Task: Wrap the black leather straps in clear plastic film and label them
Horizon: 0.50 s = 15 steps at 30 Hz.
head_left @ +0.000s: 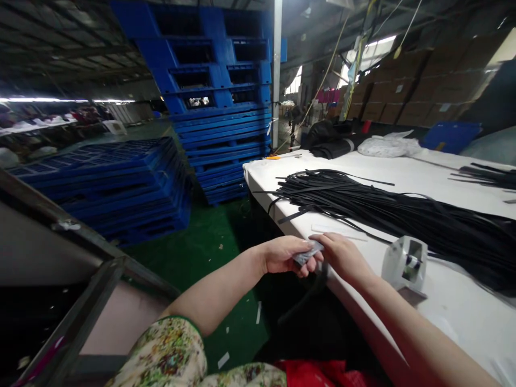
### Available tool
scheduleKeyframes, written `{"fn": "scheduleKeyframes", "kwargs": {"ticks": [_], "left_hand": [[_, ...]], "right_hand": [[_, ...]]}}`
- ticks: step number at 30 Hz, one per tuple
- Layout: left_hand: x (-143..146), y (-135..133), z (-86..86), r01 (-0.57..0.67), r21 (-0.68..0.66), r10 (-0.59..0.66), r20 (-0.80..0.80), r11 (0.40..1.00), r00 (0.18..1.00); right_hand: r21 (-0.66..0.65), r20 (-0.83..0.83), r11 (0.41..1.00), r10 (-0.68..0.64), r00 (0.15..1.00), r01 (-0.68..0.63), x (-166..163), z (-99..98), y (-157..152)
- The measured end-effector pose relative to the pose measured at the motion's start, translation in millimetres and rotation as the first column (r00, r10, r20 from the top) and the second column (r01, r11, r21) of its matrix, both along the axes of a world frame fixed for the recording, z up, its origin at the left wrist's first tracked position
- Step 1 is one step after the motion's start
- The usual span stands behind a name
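My left hand (288, 256) is closed around a small grey, shiny piece (307, 252), held just off the table's near edge. My right hand (342, 257) meets it there, fingers bent in at the far end of the piece; what those fingers grip is hidden. Below the two hands hangs a dark, blurred strip (308, 294). A white tape dispenser (404, 266) stands on the table beside my right forearm. Beyond the hands lies a long bundle of black flat strips (363, 201), its loose ends fanned toward the table corner.
The white-covered table (435, 166) also bears a black roll (332, 148), a clear plastic bag (389, 145) and an orange-handled tool (273, 157). Blue pallets (226, 131) are stacked ahead and more pallets (121, 188) at left. A framed stand (108, 274) is near my left side.
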<state>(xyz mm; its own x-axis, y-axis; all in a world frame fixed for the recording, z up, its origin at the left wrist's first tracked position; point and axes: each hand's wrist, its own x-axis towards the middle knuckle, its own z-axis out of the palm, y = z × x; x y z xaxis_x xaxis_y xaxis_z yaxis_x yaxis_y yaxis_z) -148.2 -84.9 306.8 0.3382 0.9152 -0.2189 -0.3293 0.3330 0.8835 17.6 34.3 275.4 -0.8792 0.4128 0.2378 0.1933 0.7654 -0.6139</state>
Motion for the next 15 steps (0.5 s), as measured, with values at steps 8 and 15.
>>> {"fn": "scheduleKeyframes", "kwargs": {"ticks": [8, 15], "left_hand": [[-9.0, 2.2, -7.3, -0.441, 0.751, 0.854, -0.315, 0.491, 0.415], [27.7, -41.7, -49.5, 0.242, 0.698, 0.669, -0.716, 0.674, 0.201]], "right_hand": [[-0.758, -0.046, 0.633, 0.191, 0.981, -0.159, -0.1, -19.2, -107.8], [-0.914, -0.215, 0.386, -0.21, 0.954, -0.121, 34.7, 21.4, -42.9]]}}
